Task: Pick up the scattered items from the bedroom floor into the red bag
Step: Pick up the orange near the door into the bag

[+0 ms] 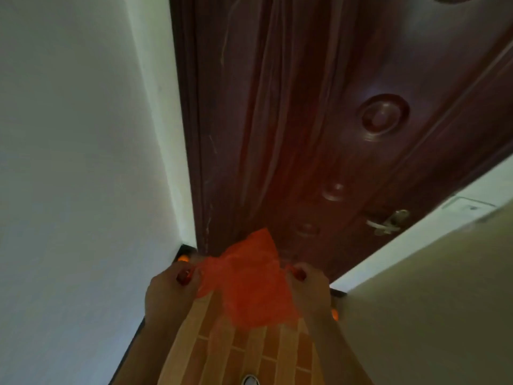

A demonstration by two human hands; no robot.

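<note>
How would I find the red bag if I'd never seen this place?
Find the big dark brown door with the silver handle. Just below it, over the orange tiled floor, the left hand and right hand hold the red bag between them. It is the only thin, crinkly, bright red thing there.

dark wooden door point(319, 107), door handle point(387, 222), tiled floor point(249, 354)

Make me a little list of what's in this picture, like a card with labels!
bag: red bag, thin plastic, held up between both hands
left hand: pinches the bag's left edge
right hand: pinches the bag's right edge
door: dark brown door, shut, with a metal handle
floor: orange brick-pattern tiles
walls: white wall on the left
scattered items: none in view
</note>
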